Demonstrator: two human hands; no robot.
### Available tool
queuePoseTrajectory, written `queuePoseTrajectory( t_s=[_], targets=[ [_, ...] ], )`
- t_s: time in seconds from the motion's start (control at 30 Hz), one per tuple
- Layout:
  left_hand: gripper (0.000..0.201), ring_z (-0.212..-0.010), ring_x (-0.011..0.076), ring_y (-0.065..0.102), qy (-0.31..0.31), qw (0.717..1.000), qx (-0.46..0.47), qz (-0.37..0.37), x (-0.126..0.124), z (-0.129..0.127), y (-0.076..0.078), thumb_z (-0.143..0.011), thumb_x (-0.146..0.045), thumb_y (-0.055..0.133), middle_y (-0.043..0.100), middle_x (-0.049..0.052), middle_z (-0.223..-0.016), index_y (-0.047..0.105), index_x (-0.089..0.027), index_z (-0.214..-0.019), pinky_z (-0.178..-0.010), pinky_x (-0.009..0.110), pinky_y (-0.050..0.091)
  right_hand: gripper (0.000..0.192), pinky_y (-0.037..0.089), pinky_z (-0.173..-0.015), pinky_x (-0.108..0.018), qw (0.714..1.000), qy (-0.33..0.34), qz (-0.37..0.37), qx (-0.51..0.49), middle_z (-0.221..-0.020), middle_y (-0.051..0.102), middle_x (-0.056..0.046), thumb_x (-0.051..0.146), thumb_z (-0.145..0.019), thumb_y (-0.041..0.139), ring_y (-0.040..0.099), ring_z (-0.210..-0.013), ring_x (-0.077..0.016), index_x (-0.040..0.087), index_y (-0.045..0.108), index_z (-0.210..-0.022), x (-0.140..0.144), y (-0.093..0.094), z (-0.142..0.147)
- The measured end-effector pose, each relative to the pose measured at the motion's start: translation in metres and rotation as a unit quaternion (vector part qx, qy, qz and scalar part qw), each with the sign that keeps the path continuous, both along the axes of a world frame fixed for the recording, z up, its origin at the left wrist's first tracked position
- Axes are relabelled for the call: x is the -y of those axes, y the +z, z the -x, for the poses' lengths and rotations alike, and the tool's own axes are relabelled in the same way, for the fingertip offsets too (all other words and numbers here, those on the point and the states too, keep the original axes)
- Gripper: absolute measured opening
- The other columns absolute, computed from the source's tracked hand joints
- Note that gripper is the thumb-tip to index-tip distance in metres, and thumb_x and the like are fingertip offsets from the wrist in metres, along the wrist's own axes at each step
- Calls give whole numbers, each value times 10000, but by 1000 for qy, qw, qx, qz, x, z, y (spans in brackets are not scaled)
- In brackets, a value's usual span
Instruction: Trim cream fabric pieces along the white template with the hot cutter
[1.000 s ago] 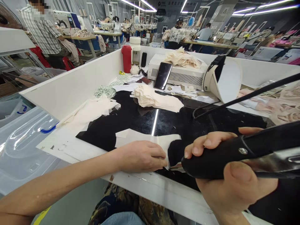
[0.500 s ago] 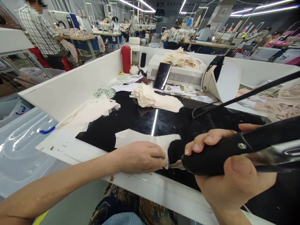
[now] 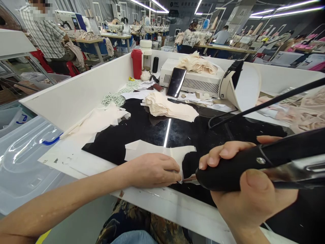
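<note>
A cream fabric piece [image 3: 149, 148] lies on the shiny black work surface in front of me. My left hand [image 3: 154, 170] rests over its near part, fingers pressed together at the near right corner; the thumb is hidden. My right hand [image 3: 254, 200] is closed around a thick black handheld tool [image 3: 228, 173] with a metal lever along its side. The tool's thin metal tip [image 3: 190, 179] points left and meets the fabric corner by my left fingertips. Whether the tip lies over or under the cloth, I cannot tell.
Behind lie a stack of cream fabric pieces [image 3: 170, 107], another fabric pile [image 3: 99, 118] and pale green cord [image 3: 113, 99]. A phone [image 3: 176, 82] leans on a white vented box [image 3: 200, 81]. A white lamp shade [image 3: 243, 86] and black cable [image 3: 269, 101] stand right. Other people work further back.
Almost nothing differs. My right hand and the black tool have shifted very slightly left; the left hand and the fabric piece stay in place.
</note>
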State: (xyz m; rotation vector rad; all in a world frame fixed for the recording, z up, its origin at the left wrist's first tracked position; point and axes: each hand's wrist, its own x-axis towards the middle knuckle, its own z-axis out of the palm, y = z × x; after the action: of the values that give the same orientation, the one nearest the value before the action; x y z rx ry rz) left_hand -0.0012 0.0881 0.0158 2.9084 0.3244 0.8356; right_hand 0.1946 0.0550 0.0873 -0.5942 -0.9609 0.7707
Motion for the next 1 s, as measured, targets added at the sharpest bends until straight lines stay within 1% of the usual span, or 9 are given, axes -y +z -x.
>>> queuePoseTrajectory(
  t_s=[0.13,0.2,0.33,0.53,0.7,0.83,1.0],
  targets=[
    [307,-1103,210,796,5,1000,-10,2,0,0,-1,-1236,-204,535,849,115,-1184,835,-139,-1220,-1110,329,642,481,581,-449,-283,1000,-12,-1,18,-780,781,79,348,-802,1060,679,-557,-178,299,748,-1165,0,3,0],
    [312,-1103,208,798,5,1000,-12,2,0,0,-1,-1239,-207,531,850,114,-1184,835,-142,-1220,-1113,329,642,496,581,-441,-285,1000,-9,-3,14,-771,778,81,370,-787,1070,677,-551,-181,300,751,-1160,-1,4,-1],
    [322,-1107,210,799,8,1000,-19,1,0,0,0,-1244,-215,519,851,115,-1184,834,-145,-1236,-1102,330,645,511,572,-426,-282,1000,-4,-6,-2,-774,780,78,409,-771,1072,665,-538,-181,299,755,-1156,-3,1,-1],
    [310,-1108,212,800,8,1000,-12,5,-1,0,0,-1236,-205,533,850,115,-1196,837,-144,-1234,-1105,332,646,515,586,-448,-277,1000,-3,-1,8,-798,782,76,386,-794,1067,685,-566,-176,300,746,-1188,-2,-1,1],
    [281,-1106,222,802,3,1000,-6,19,-2,0,-1,-1227,-207,562,849,120,-1196,833,-136,-1236,-1063,335,655,507,597,-455,-277,1000,-3,4,15,-808,786,73,357,-810,1052,684,-571,-172,296,735,-1201,-2,0,1],
    [273,-1133,222,805,6,1000,-14,26,-2,2,0,-1231,-220,567,853,120,-1218,832,-155,-1234,-1053,327,647,523,582,-444,-280,1000,-3,-5,6,-794,777,77,389,-794,1053,687,-551,-177,292,726,-1191,-4,1,-1],
    [299,-1088,221,798,4,1000,-6,23,-2,1,2,-1231,-208,548,852,116,-1184,839,-140,-1208,-1025,326,646,506,576,-448,-287,1000,-2,-12,11,-804,767,71,374,-819,1020,689,-554,-179,289,712,-1211,-7,-1,-1]
  ],
)
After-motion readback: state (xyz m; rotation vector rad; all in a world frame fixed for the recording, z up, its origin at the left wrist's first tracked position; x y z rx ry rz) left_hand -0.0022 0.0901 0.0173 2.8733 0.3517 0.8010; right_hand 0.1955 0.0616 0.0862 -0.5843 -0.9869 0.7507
